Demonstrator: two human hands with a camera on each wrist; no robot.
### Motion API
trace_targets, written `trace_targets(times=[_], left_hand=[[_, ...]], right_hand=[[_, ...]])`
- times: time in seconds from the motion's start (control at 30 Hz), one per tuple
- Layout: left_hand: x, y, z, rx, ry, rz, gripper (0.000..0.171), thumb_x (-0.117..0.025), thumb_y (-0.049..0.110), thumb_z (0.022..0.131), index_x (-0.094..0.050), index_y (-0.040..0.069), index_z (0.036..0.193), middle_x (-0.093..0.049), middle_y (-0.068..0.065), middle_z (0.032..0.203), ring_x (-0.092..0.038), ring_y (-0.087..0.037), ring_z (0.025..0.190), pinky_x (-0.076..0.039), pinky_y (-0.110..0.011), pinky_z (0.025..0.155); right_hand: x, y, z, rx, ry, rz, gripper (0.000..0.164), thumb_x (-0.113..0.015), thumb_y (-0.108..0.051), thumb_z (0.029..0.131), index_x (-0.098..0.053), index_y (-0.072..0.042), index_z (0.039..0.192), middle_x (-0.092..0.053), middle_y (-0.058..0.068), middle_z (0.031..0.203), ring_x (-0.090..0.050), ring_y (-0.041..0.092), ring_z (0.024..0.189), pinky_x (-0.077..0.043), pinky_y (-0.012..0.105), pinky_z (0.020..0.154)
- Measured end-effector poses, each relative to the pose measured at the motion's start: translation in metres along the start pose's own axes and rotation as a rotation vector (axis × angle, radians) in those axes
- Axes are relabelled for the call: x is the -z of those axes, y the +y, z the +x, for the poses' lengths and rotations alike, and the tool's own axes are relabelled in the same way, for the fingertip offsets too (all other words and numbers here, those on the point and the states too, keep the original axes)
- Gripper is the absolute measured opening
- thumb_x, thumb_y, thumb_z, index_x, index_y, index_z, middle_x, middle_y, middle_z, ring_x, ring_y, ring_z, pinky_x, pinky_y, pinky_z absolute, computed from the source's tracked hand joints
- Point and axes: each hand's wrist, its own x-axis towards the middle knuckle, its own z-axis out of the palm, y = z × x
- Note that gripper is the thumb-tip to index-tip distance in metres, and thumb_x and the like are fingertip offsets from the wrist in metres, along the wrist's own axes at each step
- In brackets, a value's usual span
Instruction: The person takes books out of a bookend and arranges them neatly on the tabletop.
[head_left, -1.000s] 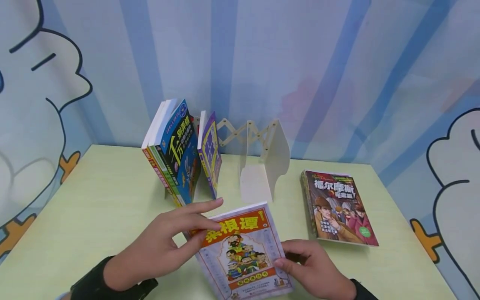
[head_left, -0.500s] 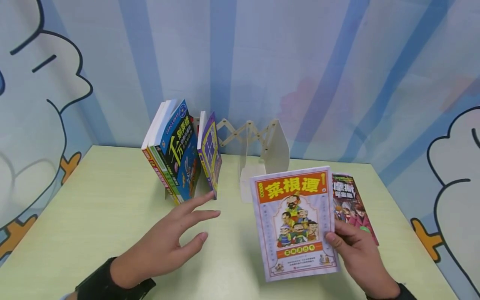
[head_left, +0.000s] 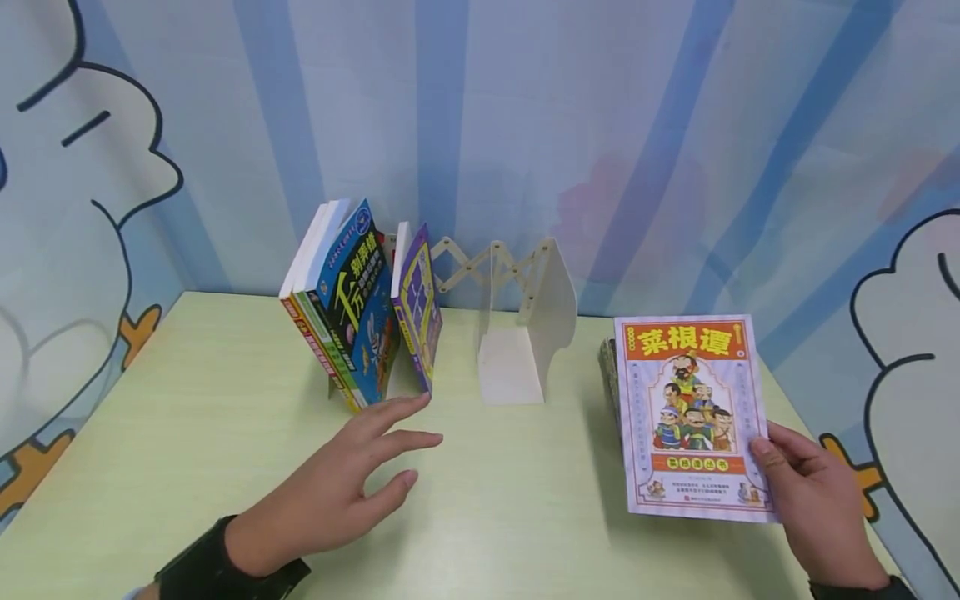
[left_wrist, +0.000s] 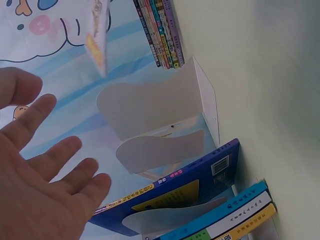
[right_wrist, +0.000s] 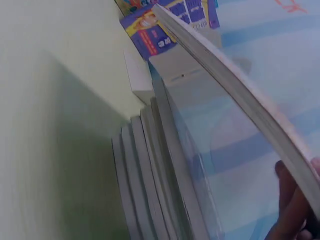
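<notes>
My right hand point(head_left: 825, 500) pinches a thin lilac book point(head_left: 697, 492) by its right edge, thumb on the front cover. The book has an orange title band and cartoon figures. In the head view it overlaps a stack of books point(head_left: 609, 379); the right wrist view shows a gap between the held book point(right_wrist: 240, 95) and the stack point(right_wrist: 155, 175). My left hand point(head_left: 337, 483) holds nothing, its fingers spread above the table in front of a purple book point(head_left: 420, 308). That book stands upright in a white expandable bookend rack point(head_left: 513, 362).
Several books, a blue one point(head_left: 360, 308) foremost, lean together in the rack's left section. Scissor-like links point(head_left: 468, 265) join the rack's plates. A pale table point(head_left: 210, 400) bears everything, with a blue striped backdrop point(head_left: 495, 108) right behind it.
The right hand has carried the lilac book right, from beside the left hand to over the stack. The left hand has let go of the book and stayed near its place.
</notes>
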Motion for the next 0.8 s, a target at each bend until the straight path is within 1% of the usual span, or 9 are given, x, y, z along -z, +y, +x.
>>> trace_targets(times=[0.13,0.2,0.27,0.37,0.47,0.57,0.7,0.8], left_hand=[[-0.001,0.0,-0.001,-0.023,0.048,-0.001,0.038,-0.063,0.02,0.099,-0.063,0.04,0.131,-0.035,0.01,0.16,-0.028,-0.022,0.15,-0.039,-0.061,0.11],[-0.002,0.0,-0.002,-0.05,0.066,0.003,0.036,-0.062,0.018,0.099,-0.064,0.039,0.129,-0.037,0.008,0.159,-0.028,-0.025,0.15,-0.039,-0.061,0.11],[-0.003,0.0,-0.002,-0.066,0.069,0.015,0.036,-0.062,0.018,0.099,-0.065,0.038,0.128,-0.037,0.008,0.159,-0.028,-0.025,0.15,-0.039,-0.061,0.11],[-0.004,0.0,-0.002,-0.079,0.073,0.023,0.034,-0.062,0.017,0.099,-0.066,0.036,0.127,-0.038,0.007,0.159,-0.029,-0.027,0.15,-0.038,-0.06,0.111],[-0.004,0.0,-0.003,-0.064,0.071,0.022,0.034,-0.062,0.017,0.098,-0.067,0.036,0.126,-0.038,0.007,0.159,-0.028,-0.026,0.15,-0.038,-0.06,0.111],[-0.004,-0.001,-0.003,-0.052,0.061,0.011,0.033,-0.062,0.018,0.099,-0.066,0.036,0.127,-0.038,0.007,0.159,-0.028,-0.026,0.15,-0.037,-0.061,0.112],[-0.006,-0.003,-0.002,-0.034,0.042,-0.006,0.035,-0.062,0.021,0.099,-0.064,0.037,0.13,-0.037,0.008,0.16,-0.027,-0.026,0.15,-0.037,-0.062,0.111],[-0.007,-0.004,-0.003,-0.026,0.032,-0.009,0.036,-0.062,0.022,0.099,-0.062,0.036,0.132,-0.036,0.009,0.16,-0.029,-0.025,0.15,-0.038,-0.06,0.111]], right_hand=[[-0.003,0.006,0.022,-0.032,-0.032,-0.004,0.066,-0.052,-0.047,0.102,-0.042,-0.004,0.151,-0.067,0.016,0.118,-0.069,0.011,0.076,-0.06,0.028,0.064],[-0.006,0.01,0.031,-0.049,-0.051,-0.007,0.07,-0.052,-0.049,0.101,-0.042,-0.002,0.151,-0.064,0.022,0.124,-0.069,0.011,0.076,-0.06,0.028,0.065],[-0.008,0.015,0.038,-0.066,-0.063,-0.037,0.072,-0.051,-0.052,0.1,-0.041,-0.001,0.151,-0.062,0.023,0.127,-0.068,0.012,0.078,-0.059,0.026,0.066],[-0.007,0.019,0.045,-0.069,-0.074,-0.083,0.075,-0.052,-0.054,0.099,-0.041,-0.001,0.151,-0.06,0.024,0.129,-0.067,0.015,0.081,-0.059,0.026,0.065],[-0.006,0.019,0.048,-0.052,-0.07,-0.118,0.078,-0.053,-0.056,0.098,-0.041,0.001,0.15,-0.058,0.026,0.13,-0.066,0.017,0.081,-0.058,0.025,0.064],[-0.007,0.018,0.048,-0.029,-0.062,-0.155,0.078,-0.055,-0.056,0.097,-0.044,0.003,0.148,-0.06,0.027,0.126,-0.066,0.019,0.081,-0.057,0.026,0.061],[-0.009,0.017,0.049,0.02,-0.034,-0.255,0.076,-0.055,-0.054,0.097,-0.048,0.005,0.144,-0.062,0.026,0.122,-0.064,0.025,0.087,-0.053,0.025,0.058],[-0.009,0.018,0.049,0.049,-0.012,-0.346,0.073,-0.054,-0.052,0.099,-0.049,0.006,0.143,-0.061,0.028,0.122,-0.06,0.031,0.093,-0.05,0.025,0.061]])
